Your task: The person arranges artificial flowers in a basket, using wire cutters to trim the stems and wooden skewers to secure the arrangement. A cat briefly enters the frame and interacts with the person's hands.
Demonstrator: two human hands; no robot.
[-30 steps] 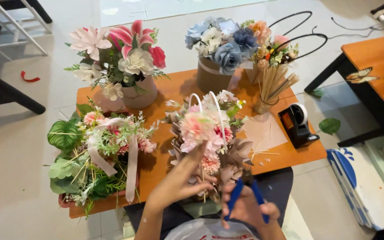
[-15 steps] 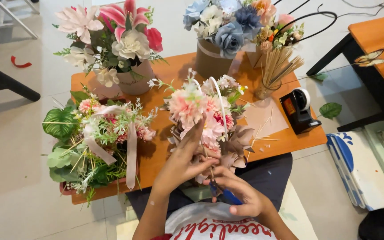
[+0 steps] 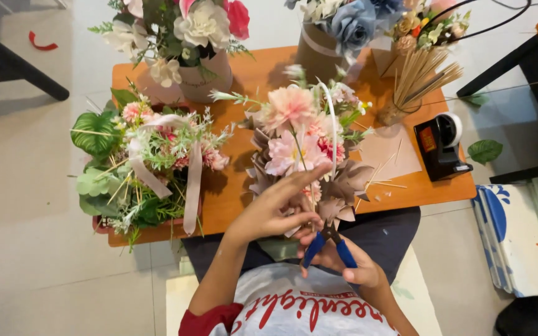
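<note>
Two hands meet at lower centre of the frame: my left hand [image 3: 275, 208] pinches a pink flower stem [image 3: 301, 163] running upward, while my right hand [image 3: 350, 264], just below, grips blue-handled cutters [image 3: 328, 246] at its base.

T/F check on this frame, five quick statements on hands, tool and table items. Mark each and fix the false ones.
1. The right hand holds blue-handled cutters. True.
2. The left hand lies flat on the bare orange table. False: it is raised at the pink flower arrangement, fingers on a stem.
3. The black tape dispenser stands near the table's right end. True.
4. The bundle of wooden sticks lies on the floor. False: it stands upright in a holder on the table.
5. A ribboned green basket arrangement sits at the table's left end. True.
</note>
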